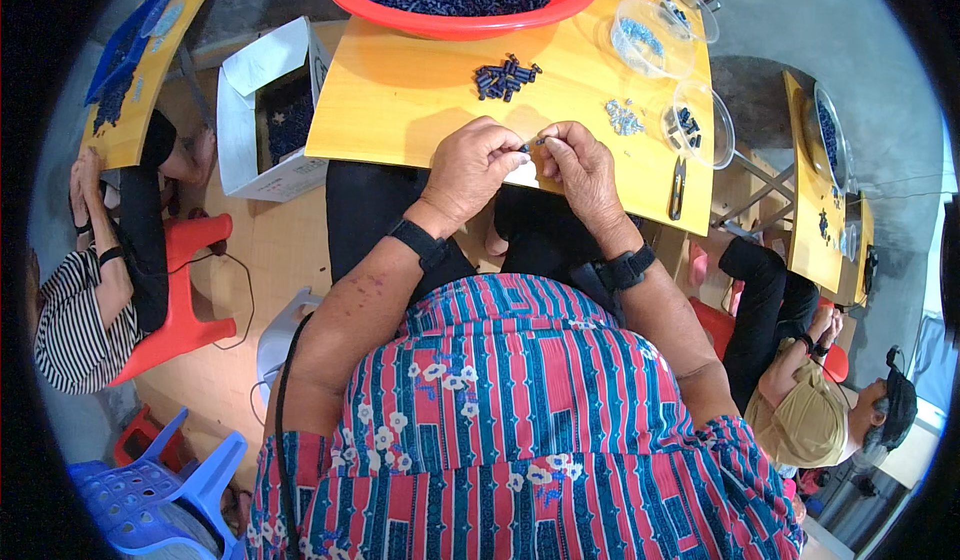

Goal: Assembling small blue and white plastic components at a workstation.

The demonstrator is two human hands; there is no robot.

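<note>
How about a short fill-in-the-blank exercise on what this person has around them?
1. The large basin at the table's far end is coloured ____.
2. The open white box stands on the person's ____ side.
3. The pile between the basin and the left hand and right hand is ____ rather than light in tone.
4. The wristband on the left arm is coloured ____.

Missing words: red; left; dark; black.

Bright, fairly even light, mostly sharp
Soft shadows fall across the yellow table (385,80); straight edges bow toward the black fisheye rim.
</note>
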